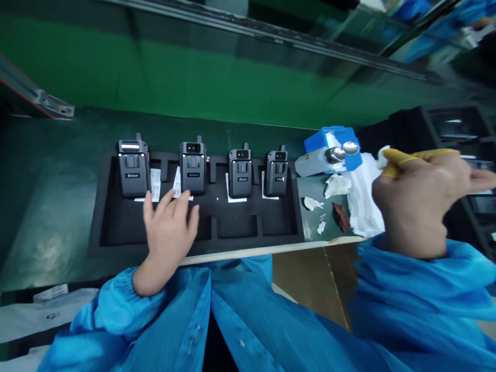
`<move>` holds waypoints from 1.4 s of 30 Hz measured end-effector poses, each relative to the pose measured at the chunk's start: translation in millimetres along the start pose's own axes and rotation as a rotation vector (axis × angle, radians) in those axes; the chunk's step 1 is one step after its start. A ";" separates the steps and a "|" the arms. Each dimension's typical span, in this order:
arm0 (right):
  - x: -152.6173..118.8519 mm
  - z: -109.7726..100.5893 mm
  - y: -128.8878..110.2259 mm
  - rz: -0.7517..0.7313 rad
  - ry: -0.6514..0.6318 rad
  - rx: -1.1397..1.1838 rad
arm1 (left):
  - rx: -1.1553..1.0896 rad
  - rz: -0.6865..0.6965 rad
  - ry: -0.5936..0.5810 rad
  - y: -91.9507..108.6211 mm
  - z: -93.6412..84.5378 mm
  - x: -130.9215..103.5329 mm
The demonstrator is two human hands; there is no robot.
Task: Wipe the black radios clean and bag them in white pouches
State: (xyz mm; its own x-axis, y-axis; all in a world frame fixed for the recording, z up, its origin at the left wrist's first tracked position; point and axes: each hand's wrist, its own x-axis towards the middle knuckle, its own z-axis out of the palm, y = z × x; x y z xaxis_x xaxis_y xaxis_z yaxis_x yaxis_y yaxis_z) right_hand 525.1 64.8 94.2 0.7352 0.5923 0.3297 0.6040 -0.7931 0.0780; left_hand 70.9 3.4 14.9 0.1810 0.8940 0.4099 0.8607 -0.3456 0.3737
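Note:
My left hand (170, 222) is open, fingers spread over the black foam tray (155, 248), just below the second black handheld radio (192, 170) from the left. The leftmost radio (133, 170) lies just beyond its fingertips. I cannot tell whether the fingers touch anything. Two more radios, the third (241, 178) and the rightmost (276, 178), lie along the tray's far side, with white label sheets beside or under them. My right hand (418, 196), wearing yellow finger covers, is raised at the right, closed on a small white wipe (383, 156). Motion blurs it slightly.
A white bottle (313, 161) with a metal top leans on a blue box (351, 135). Crumpled tissue (337, 186), a brown scrap (341, 217) and a white cloth (364, 196) lie right of the tray. Black foam trays (411, 129) are stacked at far right. A green partition (213, 82) stands behind.

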 end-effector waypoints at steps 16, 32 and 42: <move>-56.2 -7.9 -8.5 -0.359 0.071 0.124 | -0.047 0.329 0.343 -14.6 6.2 10.5; -77.5 21.6 -87.6 -0.533 0.320 0.364 | -0.137 0.120 0.134 -13.1 -3.7 -22.1; -251.5 -30.0 -185.3 -1.546 0.001 0.465 | -0.144 0.003 0.214 -35.8 -19.7 -22.9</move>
State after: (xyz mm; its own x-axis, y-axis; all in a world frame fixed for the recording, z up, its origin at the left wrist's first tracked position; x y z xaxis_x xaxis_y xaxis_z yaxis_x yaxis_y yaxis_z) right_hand 219.0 58.6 25.1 -0.6350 0.7431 0.2112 0.7654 0.6421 0.0420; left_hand 26.5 -10.3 8.5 0.0655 0.8174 0.5724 0.7809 -0.3991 0.4806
